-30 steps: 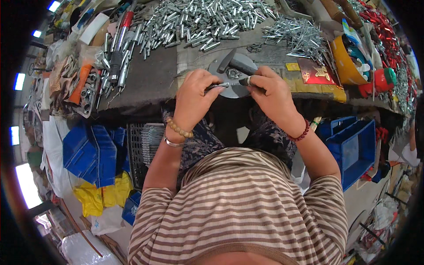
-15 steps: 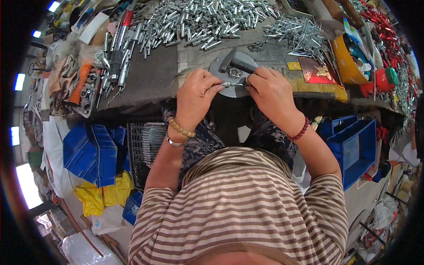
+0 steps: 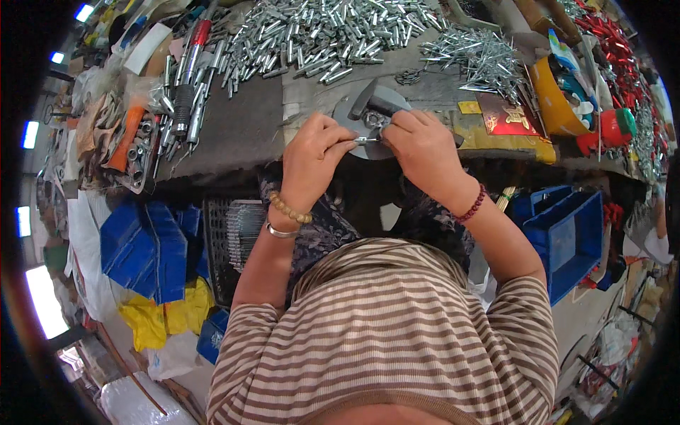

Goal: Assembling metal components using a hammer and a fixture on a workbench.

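Note:
Above a round grey metal disc (image 3: pixel 342 112) at the bench's front edge, my hands meet over a small silver metal tube (image 3: pixel 364 140). My left hand (image 3: pixel 312 152) pinches the tube's left end between thumb and fingertips. Closed at its right end, my right hand (image 3: pixel 425 152) grips a thin metal pin that its fingers now mostly hide. How deep the pin sits in the tube cannot be seen. A hammer (image 3: pixel 386 105) lies across the disc just beyond my fingers, its handle running under my right hand.
A big heap of silver tubes (image 3: pixel 319 35) covers the far bench; thin metal pins (image 3: pixel 478 60) pile up at its right. A yellow container (image 3: pixel 556 99) stands far right. Tools with an orange handle (image 3: pixel 127 138) lie left. Blue bins (image 3: pixel 145 248) and a blue crate (image 3: pixel 567 244) flank my legs.
My right hand has moved left toward my left hand. The thin pin that showed between them is now mostly out of sight, and the gap between my fingers is smaller.

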`<action>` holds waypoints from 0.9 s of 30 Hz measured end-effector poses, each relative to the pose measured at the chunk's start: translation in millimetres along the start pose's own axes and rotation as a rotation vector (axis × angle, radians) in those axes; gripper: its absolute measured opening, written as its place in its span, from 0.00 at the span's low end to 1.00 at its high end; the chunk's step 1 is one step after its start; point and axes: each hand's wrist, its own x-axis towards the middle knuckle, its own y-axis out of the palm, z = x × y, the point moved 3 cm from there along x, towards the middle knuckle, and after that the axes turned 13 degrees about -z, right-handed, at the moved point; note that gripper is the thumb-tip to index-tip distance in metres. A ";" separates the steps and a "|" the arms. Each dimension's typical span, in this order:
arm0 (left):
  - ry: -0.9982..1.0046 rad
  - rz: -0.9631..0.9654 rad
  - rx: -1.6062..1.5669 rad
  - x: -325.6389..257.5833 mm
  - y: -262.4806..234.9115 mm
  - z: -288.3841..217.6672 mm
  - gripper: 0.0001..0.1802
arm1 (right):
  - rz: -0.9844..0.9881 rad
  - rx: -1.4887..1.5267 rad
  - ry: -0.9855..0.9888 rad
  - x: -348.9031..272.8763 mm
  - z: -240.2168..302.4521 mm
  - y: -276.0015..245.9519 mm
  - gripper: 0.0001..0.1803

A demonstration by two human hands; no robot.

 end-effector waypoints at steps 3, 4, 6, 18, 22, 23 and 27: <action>-0.001 0.017 0.000 -2.1 -0.8 1.0 0.07 | -0.012 0.009 -0.006 -3.8 -2.4 4.6 0.07; -0.015 0.026 -0.004 -2.3 0.7 2.9 0.07 | -0.011 0.001 -0.006 -4.3 -4.2 3.5 0.07; -0.018 0.030 -0.008 -1.5 0.2 1.7 0.07 | -0.026 0.060 0.067 -2.5 -6.8 -2.4 0.08; -0.006 0.002 -0.007 8.8 -4.7 1.5 0.06 | 0.019 -0.190 0.239 46.6 -87.6 22.5 0.09; 0.023 0.003 -0.002 -3.0 -0.3 5.4 0.06 | 0.112 -0.218 0.312 39.5 -94.9 34.8 0.10; 0.046 -0.023 0.007 -3.3 -1.4 3.2 0.06 | 0.131 -0.214 0.310 36.9 -94.6 33.6 0.10; 0.075 -0.028 0.019 -7.4 -3.4 -0.4 0.05 | 0.174 -0.227 0.279 37.0 -83.8 26.4 0.10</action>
